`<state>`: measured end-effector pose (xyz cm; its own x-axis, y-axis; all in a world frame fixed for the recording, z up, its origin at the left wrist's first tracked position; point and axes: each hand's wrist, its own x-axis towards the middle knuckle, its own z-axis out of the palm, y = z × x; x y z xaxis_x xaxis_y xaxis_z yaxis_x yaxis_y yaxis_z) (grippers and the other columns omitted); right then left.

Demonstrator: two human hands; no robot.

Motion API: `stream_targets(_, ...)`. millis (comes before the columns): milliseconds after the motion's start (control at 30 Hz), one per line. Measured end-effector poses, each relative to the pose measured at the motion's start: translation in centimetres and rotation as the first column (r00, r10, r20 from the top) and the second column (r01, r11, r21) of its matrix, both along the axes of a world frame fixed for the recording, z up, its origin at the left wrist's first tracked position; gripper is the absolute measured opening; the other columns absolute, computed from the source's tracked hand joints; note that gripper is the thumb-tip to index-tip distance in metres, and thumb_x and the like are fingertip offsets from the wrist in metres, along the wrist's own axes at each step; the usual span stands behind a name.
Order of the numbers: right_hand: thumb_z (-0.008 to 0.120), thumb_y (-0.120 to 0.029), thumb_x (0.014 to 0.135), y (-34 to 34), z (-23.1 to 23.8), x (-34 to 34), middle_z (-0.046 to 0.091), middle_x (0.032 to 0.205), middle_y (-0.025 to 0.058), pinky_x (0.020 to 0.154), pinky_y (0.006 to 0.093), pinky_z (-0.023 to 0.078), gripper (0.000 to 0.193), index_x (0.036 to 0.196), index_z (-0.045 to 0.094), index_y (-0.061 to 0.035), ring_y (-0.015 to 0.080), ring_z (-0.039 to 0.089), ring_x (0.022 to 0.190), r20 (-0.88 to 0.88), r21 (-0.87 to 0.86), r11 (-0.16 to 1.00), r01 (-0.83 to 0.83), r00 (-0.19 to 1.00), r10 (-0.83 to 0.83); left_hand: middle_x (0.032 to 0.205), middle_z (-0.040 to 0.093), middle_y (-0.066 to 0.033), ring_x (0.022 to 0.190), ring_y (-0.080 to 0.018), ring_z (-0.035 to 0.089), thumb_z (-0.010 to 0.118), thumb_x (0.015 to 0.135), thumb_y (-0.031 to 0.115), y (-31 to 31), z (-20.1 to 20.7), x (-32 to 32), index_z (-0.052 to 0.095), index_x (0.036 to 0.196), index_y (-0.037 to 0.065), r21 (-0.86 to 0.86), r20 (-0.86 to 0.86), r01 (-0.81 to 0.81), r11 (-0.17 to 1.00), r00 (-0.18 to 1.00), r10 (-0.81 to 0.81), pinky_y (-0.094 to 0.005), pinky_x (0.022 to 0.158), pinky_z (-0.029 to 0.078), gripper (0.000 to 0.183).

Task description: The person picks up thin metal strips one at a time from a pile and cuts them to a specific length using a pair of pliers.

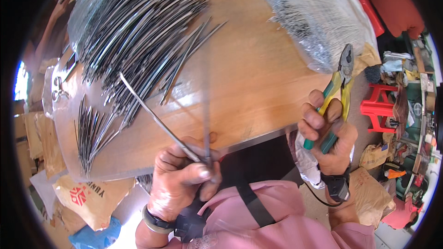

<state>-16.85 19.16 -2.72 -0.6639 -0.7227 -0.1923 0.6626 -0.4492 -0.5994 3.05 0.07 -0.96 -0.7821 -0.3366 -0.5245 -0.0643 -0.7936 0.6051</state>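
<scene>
My left hand (pixel 177 180), at the front edge of the wooden table (pixel 249 74), pinches a thin grey metal strip (pixel 152 113) that slants up and to the left. A second thin strip (pixel 207 92), smeared by motion, rises almost straight up from the same grip; whether the two are joined is hidden by my fingers. Over the table's right front corner, my right hand (pixel 341 145) is closed around combination pliers (pixel 347 60) with green and yellow handles, their jaws pointing up. Pliers and strips are well apart.
A large heap of dark metal strips (pixel 138 27) covers the table's left side, with a smaller bunch (pixel 90 129) nearer me. Clear plastic bagging (pixel 318 23) full of thin rods lies at the far right. Red stools (pixel 380 108) stand beyond the right edge.
</scene>
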Motion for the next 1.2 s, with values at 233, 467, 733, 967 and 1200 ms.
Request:
stream_targets(233,0.078,-0.011,0.078,-0.7,0.8,-1.7,0.058,0.104,0.0157,0.076,0.0319,0.047,0.022,0.091,0.067,0.0025,0.0190,0.056,0.084,-0.742,0.445,0.894,0.040,0.576,0.344,0.083,0.069,-0.0106,0.058,-0.0091,0.058,0.067,0.086,-0.006,1.1,-1.3,2.3,0.064,0.099,-0.008,-0.332,0.177,0.115,0.936,0.982,-0.058,-0.0197,0.053,0.044,0.013)
stream_targets(467,0.078,-0.012,0.078,-2.1,1.8,-1.7,0.060,0.097,0.0144,0.073,0.0294,0.047,0.020,0.088,0.067,0.0024,0.0168,0.057,0.084,-0.806,0.398,0.910,0.120,0.519,0.284,0.074,0.066,-0.0105,0.057,-0.0128,0.059,0.068,0.082,-0.006,0.2,-2.1,3.6,0.064,0.093,-0.007,-0.277,0.274,0.137,0.951,0.960,-0.059,-0.0232,0.052,0.046,0.011)
stream_targets(733,0.071,-0.007,0.063,-5.7,2.9,0.5,0.059,0.101,0.0113,0.085,0.0417,0.043,0.024,0.085,0.063,0.0008,0.0261,0.060,0.089,-0.798,0.551,0.825,0.122,-0.213,0.564,0.075,0.065,-0.0075,0.061,-0.0086,0.057,0.068,0.084,-0.005,0.2,-1.5,3.2,0.063,0.090,-0.007,-0.231,0.286,0.373,0.899,0.909,-0.303,-0.0220,0.054,0.045,0.007)
stream_targets(967,0.066,-0.005,0.052,-6.8,0.6,0.9,0.058,0.102,0.0131,0.087,0.0487,0.037,0.030,0.081,0.060,0.0006,0.0312,0.056,0.086,-0.783,0.523,0.851,0.043,-0.370,0.500,0.078,0.065,-0.0090,0.062,-0.0091,0.058,0.068,0.083,-0.003,-0.3,-1.0,3.0,0.065,0.092,-0.008,-0.247,0.363,0.478,0.843,0.852,-0.377,-0.0225,0.057,0.046,0.010)
stream_targets(1200,0.067,-0.008,0.052,-5.8,1.5,2.0,0.057,0.097,0.0120,0.081,0.0473,0.035,0.028,0.079,0.061,-0.0011,0.0288,0.056,0.079,-0.795,0.469,0.880,0.072,-0.399,0.457,0.103,0.070,-0.0108,0.094,-0.0166,0.065,0.063,0.083,-0.007,-3.1,-1.1,3.3,0.068,0.103,-0.004,-0.334,0.198,0.481,0.811,0.877,-0.438,-0.0285,0.087,0.049,0.021)
